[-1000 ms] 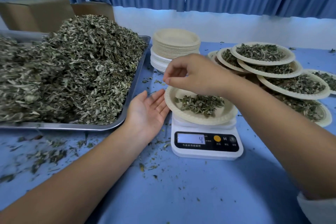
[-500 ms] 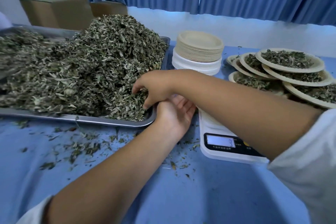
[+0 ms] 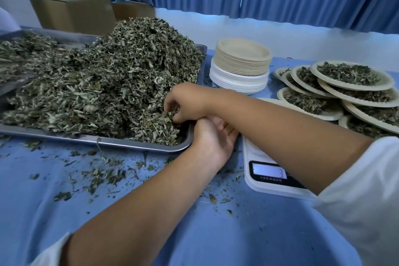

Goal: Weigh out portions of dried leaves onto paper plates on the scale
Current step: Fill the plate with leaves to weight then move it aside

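Right hand (image 3: 187, 101) pinches leaves (image 3: 108, 84) at the near right corner of the tray (image 3: 108, 141), left hand (image 3: 213, 140) lies open beside it; stuff looks light and crumbly, so I'd pinch loosely.

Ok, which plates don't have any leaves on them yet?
The tall stack of plates beside the tray, tan ones on white ones. The spread-out plates on the right hold leaves.

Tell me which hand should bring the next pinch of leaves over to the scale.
Right. The right hand has its fingers curled into the leaves at the near corner of the tray. The left hand lies open, palm up, beneath the right wrist, holding nothing, beside the scale.
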`<act>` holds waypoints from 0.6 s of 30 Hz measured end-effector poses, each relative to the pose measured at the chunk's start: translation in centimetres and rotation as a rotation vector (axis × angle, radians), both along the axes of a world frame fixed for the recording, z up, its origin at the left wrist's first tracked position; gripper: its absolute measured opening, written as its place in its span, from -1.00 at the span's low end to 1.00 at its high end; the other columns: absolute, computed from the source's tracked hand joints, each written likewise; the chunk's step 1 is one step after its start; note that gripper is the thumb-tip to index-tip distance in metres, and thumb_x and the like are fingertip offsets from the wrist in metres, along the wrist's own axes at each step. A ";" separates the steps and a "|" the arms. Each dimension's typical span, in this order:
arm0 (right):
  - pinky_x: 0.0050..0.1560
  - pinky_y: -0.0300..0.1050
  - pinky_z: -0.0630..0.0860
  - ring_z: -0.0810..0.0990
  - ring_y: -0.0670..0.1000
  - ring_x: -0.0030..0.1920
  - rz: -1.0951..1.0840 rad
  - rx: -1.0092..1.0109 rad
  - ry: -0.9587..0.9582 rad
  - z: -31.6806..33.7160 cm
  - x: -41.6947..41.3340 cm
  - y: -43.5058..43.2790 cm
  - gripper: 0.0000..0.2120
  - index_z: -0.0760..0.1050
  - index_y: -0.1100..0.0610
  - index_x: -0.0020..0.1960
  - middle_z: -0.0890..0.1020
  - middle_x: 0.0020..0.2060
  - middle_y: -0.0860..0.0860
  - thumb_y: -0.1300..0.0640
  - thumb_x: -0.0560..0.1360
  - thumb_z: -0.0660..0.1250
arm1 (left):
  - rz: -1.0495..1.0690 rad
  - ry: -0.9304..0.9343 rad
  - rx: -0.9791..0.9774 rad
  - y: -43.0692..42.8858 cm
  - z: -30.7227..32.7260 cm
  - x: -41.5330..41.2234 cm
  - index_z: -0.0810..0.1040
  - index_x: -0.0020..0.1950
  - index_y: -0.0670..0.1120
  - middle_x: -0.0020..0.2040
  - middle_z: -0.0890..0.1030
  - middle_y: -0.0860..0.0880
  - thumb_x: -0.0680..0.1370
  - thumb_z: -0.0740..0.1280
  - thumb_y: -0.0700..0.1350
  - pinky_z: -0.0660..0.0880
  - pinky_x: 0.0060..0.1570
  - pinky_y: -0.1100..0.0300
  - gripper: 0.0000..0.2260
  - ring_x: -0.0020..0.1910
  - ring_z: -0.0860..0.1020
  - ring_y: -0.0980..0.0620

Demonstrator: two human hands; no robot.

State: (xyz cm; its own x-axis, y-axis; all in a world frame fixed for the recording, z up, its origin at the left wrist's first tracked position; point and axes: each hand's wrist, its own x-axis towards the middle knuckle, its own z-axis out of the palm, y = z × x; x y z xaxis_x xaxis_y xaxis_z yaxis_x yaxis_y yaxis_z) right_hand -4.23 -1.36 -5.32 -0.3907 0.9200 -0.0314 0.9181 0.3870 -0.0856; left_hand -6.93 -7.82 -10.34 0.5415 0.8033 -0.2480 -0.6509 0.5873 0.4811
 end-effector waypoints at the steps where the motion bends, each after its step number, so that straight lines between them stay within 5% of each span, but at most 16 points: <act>1: -0.13 -0.28 0.33 0.47 -0.11 -0.08 -0.011 0.018 0.062 0.2 0.2 0.0 -0.71 0.59 0.10 0.19 0.63 0.03 -0.02 0.16 0.47 0.42 | 0.010 0.023 -0.003 0.1 0.0 0.1 0.55 -0.05 -0.12 -0.27 0.66 -0.03 0.64 0.04 -0.17 0.57 -0.16 0.16 -0.71 -0.26 0.62 0.05; 6: -0.09 -0.37 0.28 0.44 -0.15 -0.01 -0.057 0.053 0.269 0.7 1.1 -0.2 -0.67 0.58 0.17 0.21 0.62 0.12 0.00 0.13 0.47 0.45 | 0.015 0.030 -0.012 0.4 -0.2 0.3 0.56 0.00 -0.19 -0.16 0.66 -0.13 0.65 0.07 -0.11 0.52 0.13 0.05 -0.71 -0.08 0.61 -0.06; 10: -0.13 -0.20 0.40 0.49 -0.09 -0.14 -0.126 0.041 0.482 1.1 2.0 -0.8 -0.75 0.62 0.28 0.05 0.65 -0.09 0.08 0.14 0.46 0.46 | -0.001 0.043 -0.058 0.6 -0.3 0.3 0.52 0.07 -0.30 0.06 0.61 -0.22 0.67 0.03 -0.03 0.48 0.22 0.02 -0.60 0.02 0.60 -0.10; 14: -0.36 -0.34 0.41 0.46 -0.18 -0.41 -0.203 -0.045 0.796 2.3 3.0 -2.1 -0.85 0.60 0.31 -0.09 0.54 -0.36 -0.03 0.20 0.46 0.45 | 0.003 0.045 -0.087 0.6 -0.2 0.3 0.49 0.18 -0.34 0.14 0.58 -0.26 0.68 0.02 -0.01 0.45 0.26 0.00 -0.57 0.12 0.57 -0.14; 18: -0.24 -0.21 0.41 0.46 -0.08 -0.35 -0.234 -0.094 1.043 3.4 4.7 -3.8 -0.92 0.55 0.20 -0.11 0.49 -0.26 0.06 0.25 0.45 0.45 | 0.002 0.032 -0.102 0.5 -0.1 0.3 0.47 0.21 -0.33 0.19 0.55 -0.26 0.67 0.04 -0.02 0.43 0.27 0.01 -0.59 0.19 0.53 -0.15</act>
State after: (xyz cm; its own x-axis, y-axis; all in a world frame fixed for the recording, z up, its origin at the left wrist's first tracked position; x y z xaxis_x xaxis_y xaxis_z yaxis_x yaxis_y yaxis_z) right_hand 0.51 -5.14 -1.94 -0.0795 0.9868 0.1412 0.4252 0.1617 -0.8905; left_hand -6.63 -7.29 -10.47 0.5305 0.7738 -0.3460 -0.6371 0.6332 0.4394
